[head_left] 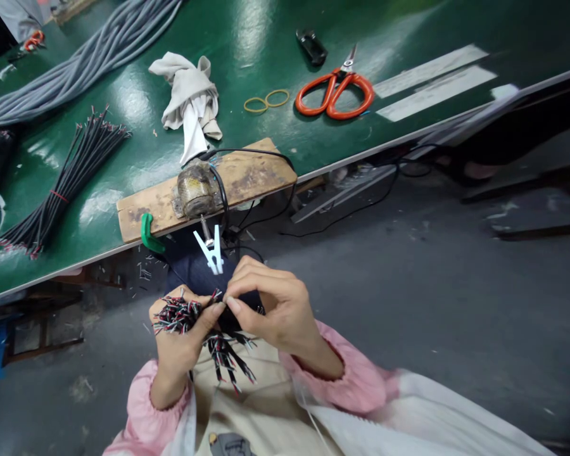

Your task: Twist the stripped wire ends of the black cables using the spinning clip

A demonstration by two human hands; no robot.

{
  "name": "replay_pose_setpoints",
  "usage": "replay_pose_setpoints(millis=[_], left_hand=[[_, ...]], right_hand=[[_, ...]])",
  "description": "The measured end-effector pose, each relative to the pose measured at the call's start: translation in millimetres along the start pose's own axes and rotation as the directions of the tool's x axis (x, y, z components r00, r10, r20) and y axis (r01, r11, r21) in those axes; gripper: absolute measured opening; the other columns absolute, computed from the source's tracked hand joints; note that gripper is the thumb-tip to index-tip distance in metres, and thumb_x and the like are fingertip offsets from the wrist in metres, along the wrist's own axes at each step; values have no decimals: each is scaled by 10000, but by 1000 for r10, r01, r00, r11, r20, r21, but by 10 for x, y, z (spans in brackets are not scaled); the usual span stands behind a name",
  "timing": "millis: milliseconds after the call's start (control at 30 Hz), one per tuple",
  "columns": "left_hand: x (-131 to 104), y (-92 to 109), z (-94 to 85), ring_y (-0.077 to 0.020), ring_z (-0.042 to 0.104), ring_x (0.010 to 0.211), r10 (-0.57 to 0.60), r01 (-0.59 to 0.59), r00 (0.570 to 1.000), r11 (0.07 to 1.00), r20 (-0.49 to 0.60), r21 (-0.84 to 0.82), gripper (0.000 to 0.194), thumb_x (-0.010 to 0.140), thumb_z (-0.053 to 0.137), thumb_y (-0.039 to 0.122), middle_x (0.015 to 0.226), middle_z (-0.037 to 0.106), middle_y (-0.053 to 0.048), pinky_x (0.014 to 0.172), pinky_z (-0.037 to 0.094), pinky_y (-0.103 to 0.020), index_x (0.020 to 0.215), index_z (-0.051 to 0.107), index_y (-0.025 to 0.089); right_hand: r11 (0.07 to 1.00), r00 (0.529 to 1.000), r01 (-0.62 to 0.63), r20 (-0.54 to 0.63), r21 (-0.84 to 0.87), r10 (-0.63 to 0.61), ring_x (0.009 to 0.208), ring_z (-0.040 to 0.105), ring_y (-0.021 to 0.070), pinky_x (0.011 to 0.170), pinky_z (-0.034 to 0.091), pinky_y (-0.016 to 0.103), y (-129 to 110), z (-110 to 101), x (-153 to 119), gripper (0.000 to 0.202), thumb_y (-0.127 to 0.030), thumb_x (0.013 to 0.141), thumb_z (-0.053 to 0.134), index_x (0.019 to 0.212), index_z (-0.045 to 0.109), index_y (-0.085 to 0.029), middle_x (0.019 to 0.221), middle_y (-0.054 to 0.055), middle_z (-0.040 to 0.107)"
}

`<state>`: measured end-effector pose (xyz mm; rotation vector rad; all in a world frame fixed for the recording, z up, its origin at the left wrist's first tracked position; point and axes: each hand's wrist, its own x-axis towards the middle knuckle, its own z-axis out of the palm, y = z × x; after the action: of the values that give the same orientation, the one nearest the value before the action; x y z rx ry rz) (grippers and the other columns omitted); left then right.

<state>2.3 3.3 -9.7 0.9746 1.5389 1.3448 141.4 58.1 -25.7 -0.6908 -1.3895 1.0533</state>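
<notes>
Black wires [177, 315], left hand [179, 349] hiding middles, right hand [278, 305] pinching something unclear

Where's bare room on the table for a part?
Green table: beyond the rubber bands, between pale cloth and black tool; also beyond the white strips, right of that tool. Crowded: left end, with dark wire bundle and grey cables; wooden board, under the motor.
</notes>
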Motion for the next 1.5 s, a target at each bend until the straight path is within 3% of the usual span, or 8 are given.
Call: replay_pose_setpoints(millis=[133, 233, 467, 667, 767, 900, 1233, 1500], left_hand=[[26, 8, 3, -86, 584, 469, -23, 23, 999, 1000, 40, -12, 141, 686, 869, 234, 574, 662, 40, 492, 481, -191, 636, 742, 197], [50, 31, 1, -103, 610, 486, 2, -5, 998, 999, 63, 42, 167, 681, 860, 226, 547, 671, 31, 510, 506, -198, 595, 721, 192], [77, 39, -49, -193, 707, 540, -45, 42, 975, 999, 219, 20, 260, 773, 811, 430, 567, 727, -23, 574, 605, -305, 662, 768, 200], [104, 11, -45, -149, 686, 542, -1, 7, 969, 1000, 248, -25, 221, 790, 817, 395, 595, 738, -10, 560, 559, -248, 665, 789, 215], [101, -9, -53, -116, 663, 526, -1, 21, 973, 996, 231, -83, 138, 801, 818, 349, 591, 728, 17, 550, 530, -212, 720, 807, 237], [94, -25, -80, -96, 653, 511, -20, 45, 974, 993, 226, -109, 75, 795, 827, 315, 594, 722, 33, 539, 513, -188, 754, 816, 253], [55, -25, -52, -89, 671, 496, -74, 93, 988, 986, 136, -139, 122, 750, 858, 360, 602, 719, 42, 524, 533, -159, 731, 809, 250], [59, -26, -36, -142, 666, 506, -53, 56, 996, 998, 73, -39, 244, 733, 845, 441, 573, 705, 0, 529, 552, -240, 689, 791, 207]], right_hand=[[980, 985, -149, 103, 129, 136, 699, 641, 162, 645, 509, 303, 13, -21, 5, 71, -156, 792, 765, 841, 768, -208, 743, 33, 749], [959, 978, -192, 122, 210, 169, 724, 638, 157, 684, 519, 307, 27, -14, 10, 46, -189, 838, 757, 810, 780, -216, 743, 34, 741], [927, 972, -231, 108, 295, 208, 612, 589, 145, 582, 495, 290, 97, 43, -14, 260, -415, 871, 744, 709, 759, -212, 626, 21, 674], [994, 999, 4, -51, 111, 2, 670, 608, 167, 641, 503, 323, 83, 78, -32, 141, -245, 892, 709, 756, 733, -216, 676, 22, 685], [991, 998, -55, 24, 124, 53, 677, 638, 159, 644, 513, 312, 95, 36, -22, 135, -121, 872, 685, 790, 740, -213, 711, 22, 722], [993, 996, -59, 69, 101, 52, 687, 668, 162, 666, 522, 328, 110, -12, -10, 151, -94, 866, 675, 830, 760, -214, 750, 31, 765], [995, 993, 95, -61, -35, -97, 562, 623, 144, 578, 510, 303, 93, 77, -23, 159, -60, 778, 664, 728, 715, -202, 635, 6, 713], [999, 981, -13, -192, -43, 5, 617, 631, 167, 570, 513, 313, 46, 78, -74, 210, -78, 773, 673, 822, 792, -243, 700, 26, 735]])
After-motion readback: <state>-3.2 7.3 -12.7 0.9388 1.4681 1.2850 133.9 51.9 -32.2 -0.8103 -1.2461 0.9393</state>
